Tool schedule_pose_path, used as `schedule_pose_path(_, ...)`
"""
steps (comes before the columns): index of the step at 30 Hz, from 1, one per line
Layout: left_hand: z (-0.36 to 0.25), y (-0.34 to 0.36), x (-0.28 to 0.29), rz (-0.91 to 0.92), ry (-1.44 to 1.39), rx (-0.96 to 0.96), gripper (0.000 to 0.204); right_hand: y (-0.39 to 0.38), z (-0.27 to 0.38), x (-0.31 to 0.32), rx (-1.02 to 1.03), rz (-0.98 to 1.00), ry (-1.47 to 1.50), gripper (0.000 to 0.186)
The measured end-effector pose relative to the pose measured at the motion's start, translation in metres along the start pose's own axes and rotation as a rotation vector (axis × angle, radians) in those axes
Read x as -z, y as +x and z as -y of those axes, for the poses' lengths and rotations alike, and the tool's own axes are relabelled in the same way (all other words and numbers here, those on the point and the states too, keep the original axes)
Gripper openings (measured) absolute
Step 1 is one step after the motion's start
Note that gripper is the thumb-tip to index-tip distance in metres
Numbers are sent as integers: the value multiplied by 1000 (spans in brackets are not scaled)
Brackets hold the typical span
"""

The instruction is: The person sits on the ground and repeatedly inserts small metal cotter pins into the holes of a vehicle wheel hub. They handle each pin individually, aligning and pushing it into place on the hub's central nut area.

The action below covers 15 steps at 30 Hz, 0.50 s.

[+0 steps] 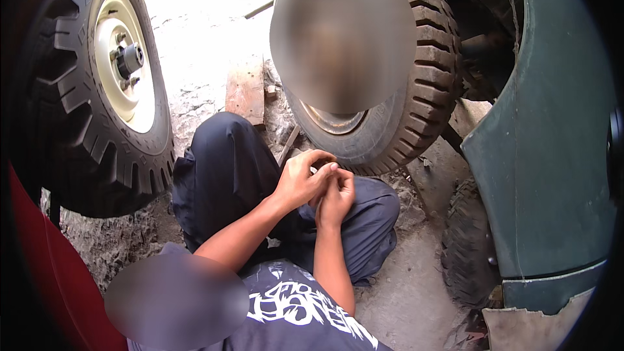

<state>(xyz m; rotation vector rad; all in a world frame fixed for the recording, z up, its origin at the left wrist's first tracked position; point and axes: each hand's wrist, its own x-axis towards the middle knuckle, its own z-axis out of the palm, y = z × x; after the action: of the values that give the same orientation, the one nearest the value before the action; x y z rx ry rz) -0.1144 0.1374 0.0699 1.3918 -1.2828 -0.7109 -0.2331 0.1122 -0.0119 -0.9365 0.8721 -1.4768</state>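
My left hand (pixel 300 181) and my right hand (pixel 336 200) meet in front of my bent knees, fingers drawn together. A small pale bit (pixel 313 170) shows at the left fingers, too small to name. Whatever else lies between the fingertips is hidden. Just beyond my hands stands a large worn tyre (pixel 432 58) with chunky tread, its wheel rim (pixel 335 121) partly showing. A blurred patch covers much of that wheel.
At the left stands another treaded tyre (pixel 68 91) with a cream wheel rim (pixel 144 107) and a protruding hub (pixel 132 58). A red panel (pixel 49 273) is below it. Green bodywork (pixel 546 149) rises at the right. A wooden board (pixel 245 94) lies on the rough ground.
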Motion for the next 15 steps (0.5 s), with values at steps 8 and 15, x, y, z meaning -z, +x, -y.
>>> schedule_pose_path(8,-34,-46,5,132,-503,118,27,-42,117,-7,177,84,-123,10)
schedule_pose_path(15,-15,-38,14,-42,-866,224,21,-24,88,-30,249,248,-336,16)
